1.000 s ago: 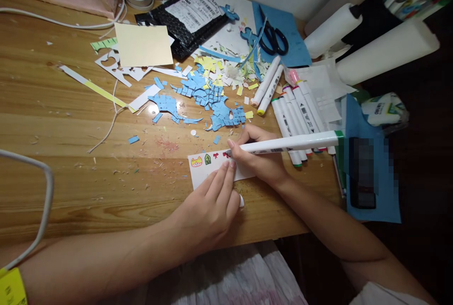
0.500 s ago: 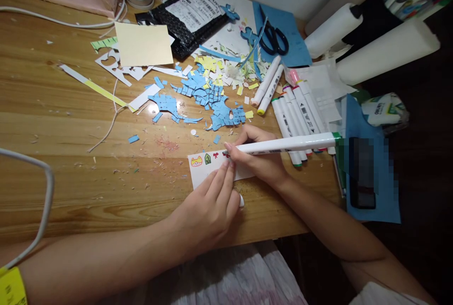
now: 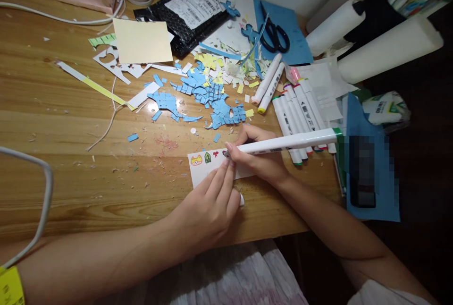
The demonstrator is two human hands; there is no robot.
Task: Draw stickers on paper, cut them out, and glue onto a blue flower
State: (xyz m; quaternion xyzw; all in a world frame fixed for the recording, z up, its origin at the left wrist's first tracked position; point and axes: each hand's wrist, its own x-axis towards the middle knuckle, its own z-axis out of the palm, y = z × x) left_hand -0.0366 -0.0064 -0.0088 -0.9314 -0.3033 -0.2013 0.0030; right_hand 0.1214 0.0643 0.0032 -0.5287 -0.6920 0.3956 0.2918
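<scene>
A white marker (image 3: 290, 142) with a green end rests in my right hand (image 3: 260, 156), which is closed round it near the tip. The tip meets a small white paper strip (image 3: 198, 175) by the top edge. Along that edge run small drawings: a yellow and orange cat face (image 3: 196, 160), a green house-like shape (image 3: 207, 157) and a red bow (image 3: 215, 154). Another small mark is partly hidden by the fingertips. My left hand (image 3: 214, 206) lies on the strip with fingers stretched out, touching it beside the marker tip. A small white piece (image 3: 242, 199) shows by its thumb; I cannot tell whether it is held.
Blue paper scraps (image 3: 198, 90) and yellow bits (image 3: 212, 63) litter the wooden table. Several markers (image 3: 300, 111) lie to the right. Black scissors (image 3: 274, 33), a black parcel (image 3: 187, 17) and a cream sheet (image 3: 143, 40) are farther back. A white cable (image 3: 47, 191) loops at left.
The marker has tilted very slightly, its green end rising a little in view. Both hands stay in nearly the same place on the strip.
</scene>
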